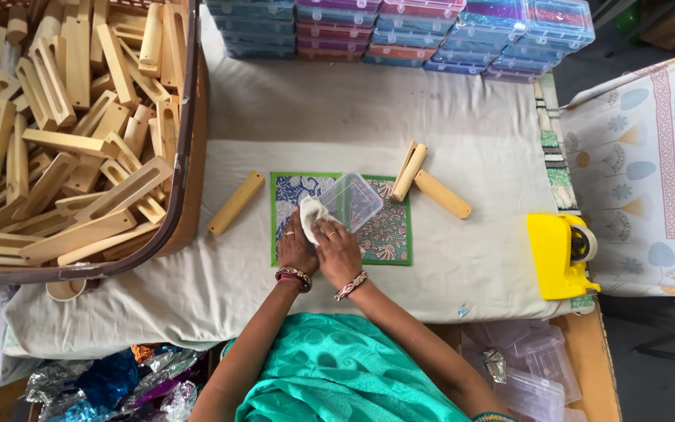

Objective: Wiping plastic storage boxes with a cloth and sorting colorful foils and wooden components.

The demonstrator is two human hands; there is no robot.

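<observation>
A clear plastic box (353,199) lies tilted on a square patterned mat (384,234) with a green border. My left hand (294,248) rests at the mat's near left part and touches a white cloth (310,212) pressed against the box. My right hand (337,248) grips the same cloth and the box's near corner. Both wrists wear bangles. One wooden block (236,203) lies left of the mat. Two more wooden blocks (409,172) (442,194) lie at its far right.
A big basket (185,180) full of slotted wooden blocks fills the left. Stacks of coloured plastic boxes (400,31) line the far edge. A yellow tape dispenser (560,254) sits right. Clear boxes (537,375) and shiny foil (111,383) lie near me.
</observation>
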